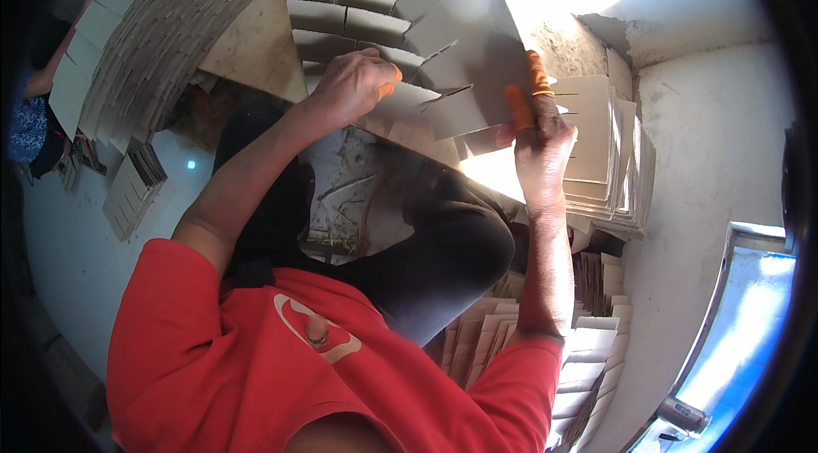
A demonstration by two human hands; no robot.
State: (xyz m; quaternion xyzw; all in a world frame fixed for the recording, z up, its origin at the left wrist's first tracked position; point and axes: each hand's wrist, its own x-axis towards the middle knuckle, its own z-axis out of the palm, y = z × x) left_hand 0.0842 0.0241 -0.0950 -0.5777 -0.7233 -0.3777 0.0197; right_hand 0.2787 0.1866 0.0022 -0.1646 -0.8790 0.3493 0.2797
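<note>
A large grey cardboard sheet (pixel 469 23) with several slots along its left side stands tilted over the table. My right hand (pixel 543 133) grips its right lower edge, with orange finger covers on the fingers. Rows of slotted cardboard strips (pixel 371 24) stand on edge to the left of the sheet, some meeting its slots. My left hand (pixel 351 88), also with orange on the fingertips, is closed at the nearest cardboard strip (pixel 413 97). Its curled fingers partly hide the grip.
A long stack of cardboard pieces (pixel 187 18) lies at the left. Slotted sheets (pixel 592 142) are piled right of my right hand, with more cardboard pieces (pixel 588 351) below. Another person's arm (pixel 53 69) shows at the far left. A white wall (pixel 707 129) stands at the right.
</note>
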